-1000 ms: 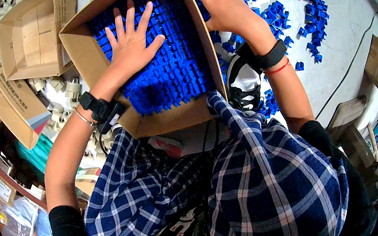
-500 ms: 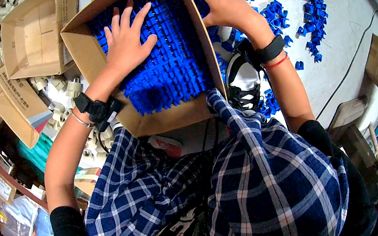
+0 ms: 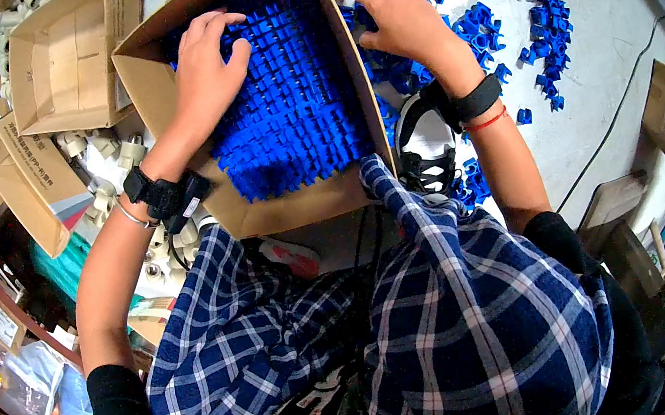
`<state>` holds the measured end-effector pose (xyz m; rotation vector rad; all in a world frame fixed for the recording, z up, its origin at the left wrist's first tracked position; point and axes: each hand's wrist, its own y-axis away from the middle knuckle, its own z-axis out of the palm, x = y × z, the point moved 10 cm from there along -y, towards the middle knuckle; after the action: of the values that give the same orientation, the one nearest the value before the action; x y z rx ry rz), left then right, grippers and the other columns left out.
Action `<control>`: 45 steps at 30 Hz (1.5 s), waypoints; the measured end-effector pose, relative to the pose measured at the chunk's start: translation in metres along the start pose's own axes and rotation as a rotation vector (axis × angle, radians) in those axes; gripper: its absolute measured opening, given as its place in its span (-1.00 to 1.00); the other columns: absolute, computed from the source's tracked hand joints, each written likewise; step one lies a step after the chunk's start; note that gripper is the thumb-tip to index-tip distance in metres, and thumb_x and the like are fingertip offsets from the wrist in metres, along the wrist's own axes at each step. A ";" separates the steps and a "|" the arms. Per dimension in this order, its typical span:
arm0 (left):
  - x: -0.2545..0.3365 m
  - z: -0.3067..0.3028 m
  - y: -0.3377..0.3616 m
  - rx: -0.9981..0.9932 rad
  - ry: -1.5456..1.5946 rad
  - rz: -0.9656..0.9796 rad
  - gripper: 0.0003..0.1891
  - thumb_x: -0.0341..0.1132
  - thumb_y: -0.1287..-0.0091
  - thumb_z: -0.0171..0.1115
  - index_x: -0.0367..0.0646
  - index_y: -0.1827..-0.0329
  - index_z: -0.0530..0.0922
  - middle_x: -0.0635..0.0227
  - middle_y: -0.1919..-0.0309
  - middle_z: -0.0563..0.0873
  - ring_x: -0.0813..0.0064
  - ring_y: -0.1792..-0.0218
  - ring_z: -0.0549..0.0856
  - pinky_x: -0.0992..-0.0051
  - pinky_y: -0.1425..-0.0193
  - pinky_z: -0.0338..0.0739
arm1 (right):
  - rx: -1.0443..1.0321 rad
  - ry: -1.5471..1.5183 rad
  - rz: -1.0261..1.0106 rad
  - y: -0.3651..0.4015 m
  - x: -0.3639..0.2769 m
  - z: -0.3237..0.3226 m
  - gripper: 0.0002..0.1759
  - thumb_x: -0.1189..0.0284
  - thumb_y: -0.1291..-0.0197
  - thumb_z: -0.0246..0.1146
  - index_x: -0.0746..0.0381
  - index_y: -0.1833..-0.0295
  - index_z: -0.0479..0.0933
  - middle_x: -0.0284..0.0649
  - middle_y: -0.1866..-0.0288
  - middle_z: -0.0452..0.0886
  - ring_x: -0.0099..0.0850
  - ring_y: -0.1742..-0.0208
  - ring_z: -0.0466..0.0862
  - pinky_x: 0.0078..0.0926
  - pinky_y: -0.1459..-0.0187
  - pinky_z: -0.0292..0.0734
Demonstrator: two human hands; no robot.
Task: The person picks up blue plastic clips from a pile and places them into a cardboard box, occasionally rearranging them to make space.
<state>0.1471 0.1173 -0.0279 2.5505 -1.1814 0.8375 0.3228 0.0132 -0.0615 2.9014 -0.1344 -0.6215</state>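
A cardboard box (image 3: 281, 215) stands tilted in front of my knees, with blue plastic pipe clips (image 3: 291, 118) packed inside in close, woven-looking rows. My left hand (image 3: 210, 65) is over the clips by the box's left wall, its fingers bent and the thumb apart; their far tips are partly hidden. Just outside the right wall, my right hand (image 3: 406, 26) hovers by loose blue clips (image 3: 402, 73), with index finger and thumb apart and no clip visible between them.
More blue clips (image 3: 549, 22) lie scattered over the pale floor at the right. An open carton (image 3: 60, 77) and cream-coloured pipe fittings (image 3: 131, 151) are at the left. A shoe (image 3: 427, 143) touches the area beside the box, and a black cable (image 3: 617, 120) crosses the floor.
My left hand has drawn its spread fingers in and shifted slightly left over the packed clips. My right hand has moved a little down and right beside the box wall.
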 end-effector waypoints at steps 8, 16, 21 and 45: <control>0.016 -0.001 0.003 -0.110 0.147 -0.056 -0.82 -0.38 -0.27 0.17 -0.14 0.11 0.63 0.22 0.11 0.66 0.24 0.01 0.65 0.38 -0.14 0.49 | 0.011 -0.027 -0.004 0.000 0.001 0.004 -0.60 0.47 0.02 0.29 0.08 0.00 0.45 0.00 0.23 0.58 0.04 0.21 0.62 -0.07 0.19 0.55; 0.018 0.010 0.009 -0.196 0.171 -0.062 -0.84 -0.38 -0.29 0.15 -0.15 0.14 0.65 0.22 0.21 0.67 0.28 0.12 0.67 0.41 -0.03 0.52 | 0.112 -0.091 -0.032 0.006 0.002 0.000 -0.70 0.54 0.00 0.24 0.17 0.08 0.50 0.01 0.30 0.60 0.07 0.22 0.61 -0.06 0.14 0.53; 0.025 0.004 0.005 -0.150 0.192 -0.033 -0.85 -0.41 -0.28 0.16 -0.15 0.16 0.66 0.25 0.23 0.68 0.32 0.16 0.67 0.43 -0.01 0.52 | 0.041 -0.172 0.011 0.007 0.007 0.009 -0.77 0.54 0.00 0.25 0.23 0.15 0.53 0.06 0.28 0.62 0.08 0.22 0.61 -0.06 0.15 0.50; 0.057 0.033 0.009 -0.552 1.273 -0.586 -0.55 -0.10 -0.49 -0.03 -0.29 -0.25 0.39 0.19 -0.07 0.60 0.38 -0.01 0.66 0.35 -0.17 0.58 | 0.205 -1.424 0.480 0.021 0.026 -0.041 -0.73 0.54 -0.15 0.20 0.19 -0.01 0.49 -0.28 0.10 0.57 -0.50 0.20 0.57 -0.60 0.16 0.49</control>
<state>0.1835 0.0619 -0.0227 1.2685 -0.1694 1.3425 0.3626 -0.0051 -0.0314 1.8044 -1.0108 -2.3968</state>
